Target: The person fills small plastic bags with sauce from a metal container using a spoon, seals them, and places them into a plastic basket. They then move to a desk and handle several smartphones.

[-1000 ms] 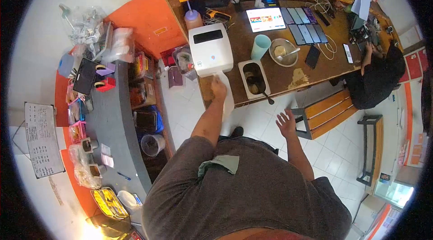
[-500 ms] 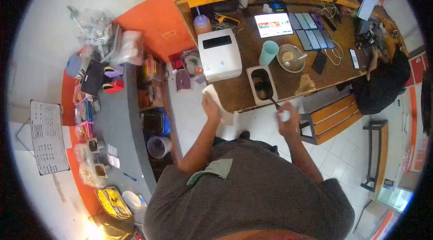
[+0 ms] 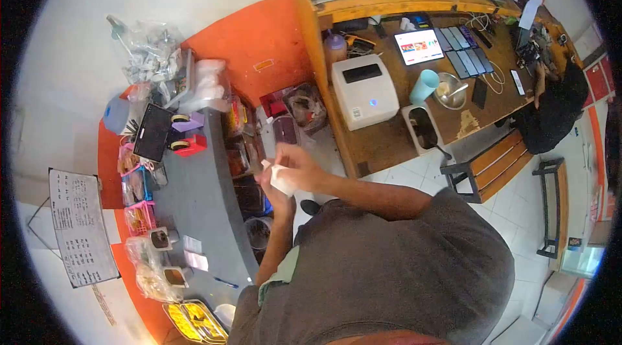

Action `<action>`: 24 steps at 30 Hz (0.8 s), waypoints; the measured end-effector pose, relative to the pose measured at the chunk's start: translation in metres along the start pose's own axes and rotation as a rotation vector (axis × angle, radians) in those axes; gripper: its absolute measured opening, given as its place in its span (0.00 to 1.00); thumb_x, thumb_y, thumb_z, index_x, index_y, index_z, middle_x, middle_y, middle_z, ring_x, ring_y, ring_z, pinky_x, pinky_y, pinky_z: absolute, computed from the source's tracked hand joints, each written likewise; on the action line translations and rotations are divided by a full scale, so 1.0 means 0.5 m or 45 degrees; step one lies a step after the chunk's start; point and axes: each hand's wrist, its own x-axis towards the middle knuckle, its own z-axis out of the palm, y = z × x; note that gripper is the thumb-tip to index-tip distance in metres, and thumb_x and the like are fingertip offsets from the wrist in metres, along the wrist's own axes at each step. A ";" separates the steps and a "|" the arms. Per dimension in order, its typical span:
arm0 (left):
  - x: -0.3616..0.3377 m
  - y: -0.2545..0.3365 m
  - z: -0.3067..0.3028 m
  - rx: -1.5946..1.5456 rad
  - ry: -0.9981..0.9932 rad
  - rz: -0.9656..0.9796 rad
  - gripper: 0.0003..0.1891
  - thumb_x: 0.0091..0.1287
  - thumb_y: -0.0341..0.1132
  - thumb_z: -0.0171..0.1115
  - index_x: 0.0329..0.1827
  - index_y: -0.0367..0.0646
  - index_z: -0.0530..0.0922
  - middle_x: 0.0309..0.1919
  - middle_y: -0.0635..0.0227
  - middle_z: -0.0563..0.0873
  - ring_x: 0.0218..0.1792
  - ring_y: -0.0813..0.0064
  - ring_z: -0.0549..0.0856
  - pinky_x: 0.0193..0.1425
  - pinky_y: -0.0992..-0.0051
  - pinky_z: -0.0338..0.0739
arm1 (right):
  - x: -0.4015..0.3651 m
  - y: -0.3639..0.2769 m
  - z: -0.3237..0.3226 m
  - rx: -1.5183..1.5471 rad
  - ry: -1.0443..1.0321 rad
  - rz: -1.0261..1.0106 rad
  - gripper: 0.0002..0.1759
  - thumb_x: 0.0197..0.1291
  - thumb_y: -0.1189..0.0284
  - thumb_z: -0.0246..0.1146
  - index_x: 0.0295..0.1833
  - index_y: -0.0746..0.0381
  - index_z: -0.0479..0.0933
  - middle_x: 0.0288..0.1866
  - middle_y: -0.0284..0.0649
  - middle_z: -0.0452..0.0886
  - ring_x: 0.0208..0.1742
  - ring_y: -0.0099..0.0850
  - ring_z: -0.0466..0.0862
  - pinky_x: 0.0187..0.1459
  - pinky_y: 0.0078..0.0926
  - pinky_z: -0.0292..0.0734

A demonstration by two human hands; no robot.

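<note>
My hands are together in front of my body, between the wooden desk and the grey counter. A piece of white paper (image 3: 283, 180), folded or crumpled, is between them. My right hand (image 3: 299, 169) reaches across and closes its fingers on the paper's upper part. Below it, my left hand (image 3: 277, 197) grips the same paper from the other side, its fingers partly hidden. On the desk to the right, apart from both hands, sits a rectangular metal container (image 3: 414, 121) with dark contents. A dark-handled utensil (image 3: 443, 150) sticks out over its front edge.
A white printer (image 3: 366, 95), a teal cup (image 3: 424, 86), a metal bowl (image 3: 457, 100) and several phones stand on the wooden desk (image 3: 382, 154). The grey counter (image 3: 201, 202) at left carries baskets and yellow food trays (image 3: 194, 320). Another person (image 3: 562, 108) sits at right.
I have turned left, away from the metal container. My right hand has left the utensil's handle and joined my left hand at the white paper, which is now folded smaller.
</note>
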 end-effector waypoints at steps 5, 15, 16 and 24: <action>0.040 0.079 -0.113 -0.220 -0.124 -0.468 0.14 0.70 0.33 0.50 0.53 0.34 0.74 0.53 0.61 0.75 0.45 0.71 0.80 0.50 0.71 0.76 | 0.165 0.073 0.068 -1.121 0.390 -0.710 0.14 0.52 0.82 0.58 0.46 0.64 0.69 0.37 0.47 0.77 0.32 0.37 0.80 0.31 0.32 0.73; 0.196 0.085 -0.319 -0.233 -0.412 -0.745 0.16 0.71 0.39 0.51 0.53 0.36 0.76 0.48 0.63 0.81 0.48 0.68 0.82 0.55 0.67 0.75 | 0.196 0.191 -0.009 -1.611 -0.257 -0.253 0.15 0.55 0.59 0.65 0.39 0.60 0.77 0.39 0.46 0.79 0.42 0.45 0.80 0.42 0.38 0.75; 0.205 0.076 -0.321 -0.590 -0.492 -0.915 0.17 0.71 0.40 0.50 0.55 0.37 0.75 0.51 0.63 0.81 0.50 0.65 0.82 0.58 0.63 0.74 | 0.192 0.196 -0.033 -1.652 -0.260 0.054 0.16 0.57 0.58 0.64 0.40 0.60 0.77 0.41 0.47 0.81 0.43 0.46 0.81 0.42 0.39 0.76; 0.362 0.008 -0.305 1.041 -0.266 -0.319 0.16 0.70 0.38 0.57 0.54 0.36 0.78 0.48 0.60 0.84 0.48 0.68 0.83 0.53 0.71 0.75 | 0.265 0.306 -0.278 -1.367 0.458 0.389 0.23 0.66 0.57 0.56 0.32 0.69 0.77 0.25 0.52 0.80 0.29 0.46 0.81 0.35 0.37 0.74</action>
